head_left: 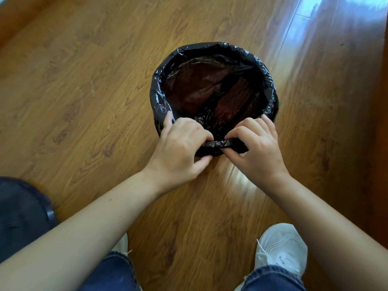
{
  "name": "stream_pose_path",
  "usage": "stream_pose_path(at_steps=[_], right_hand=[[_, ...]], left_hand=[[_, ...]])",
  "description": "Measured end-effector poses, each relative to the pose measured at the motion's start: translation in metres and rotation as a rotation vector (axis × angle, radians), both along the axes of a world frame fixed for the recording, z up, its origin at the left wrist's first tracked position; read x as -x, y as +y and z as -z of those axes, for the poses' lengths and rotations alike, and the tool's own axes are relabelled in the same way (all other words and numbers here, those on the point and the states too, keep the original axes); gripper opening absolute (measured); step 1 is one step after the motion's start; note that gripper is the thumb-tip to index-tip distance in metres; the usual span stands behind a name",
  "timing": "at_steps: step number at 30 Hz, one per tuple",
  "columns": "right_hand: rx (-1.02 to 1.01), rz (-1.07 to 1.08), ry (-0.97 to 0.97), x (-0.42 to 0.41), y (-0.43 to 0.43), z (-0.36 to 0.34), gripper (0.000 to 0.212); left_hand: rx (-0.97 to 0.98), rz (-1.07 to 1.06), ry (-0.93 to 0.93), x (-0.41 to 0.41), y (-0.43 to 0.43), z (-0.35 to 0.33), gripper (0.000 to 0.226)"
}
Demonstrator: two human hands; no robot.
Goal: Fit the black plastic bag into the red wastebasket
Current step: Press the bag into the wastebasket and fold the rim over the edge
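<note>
The black plastic bag (210, 51) lines a round wastebasket standing on the wooden floor; its edge is folded over the rim all round. The wastebasket's red inside (237, 95) shows dimly through the thin plastic; its outer wall is hidden by the bag. My left hand (178, 148) and my right hand (256, 148) both pinch a twisted bunch of the bag's edge at the near side of the rim, fingertips almost touching each other.
Wooden plank floor (84, 91) lies all round the basket. My white shoes (281, 248) and blue jeans legs (111, 274) are at the bottom. A dark round object (23, 213) sits at the lower left edge. Glare marks the floor at the top right.
</note>
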State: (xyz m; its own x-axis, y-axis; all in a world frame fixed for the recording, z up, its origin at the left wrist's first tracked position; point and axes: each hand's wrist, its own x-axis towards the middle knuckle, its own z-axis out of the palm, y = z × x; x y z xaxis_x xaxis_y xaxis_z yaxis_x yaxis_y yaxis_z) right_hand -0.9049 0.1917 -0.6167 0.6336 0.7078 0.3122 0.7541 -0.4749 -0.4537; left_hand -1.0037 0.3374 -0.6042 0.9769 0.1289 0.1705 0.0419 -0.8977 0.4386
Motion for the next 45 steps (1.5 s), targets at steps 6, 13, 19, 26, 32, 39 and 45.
stream_pose_path(at_steps=[6, 13, 19, 26, 32, 39, 45], right_hand=[[0.013, -0.037, 0.009, 0.002, -0.004, 0.0, 0.019], [0.065, -0.041, -0.046, -0.004, -0.008, 0.0, 0.014], [0.053, -0.098, -0.037, 0.002, -0.006, -0.003, 0.023], [0.063, -0.133, -0.018, -0.012, -0.02, -0.005, 0.03], [0.057, -0.076, -0.062, -0.015, -0.017, 0.0, 0.026], [0.034, -0.066, -0.07, -0.019, -0.016, 0.002, 0.027], [0.031, -0.086, -0.001, -0.017, -0.017, -0.005, 0.039]], left_hand=[[-0.013, -0.079, -0.035, -0.003, -0.003, 0.005, 0.014], [-0.026, -0.088, -0.027, 0.002, 0.006, 0.006, 0.018], [-0.012, -0.007, -0.019, 0.008, 0.002, 0.005, 0.022], [0.009, -0.037, -0.018, 0.009, 0.009, 0.006, 0.024], [0.048, -0.089, -0.062, 0.0, 0.002, 0.007, 0.018], [0.057, -0.102, -0.07, -0.006, 0.0, 0.009, 0.02], [0.041, -0.077, -0.052, -0.001, 0.004, 0.001, 0.047]])
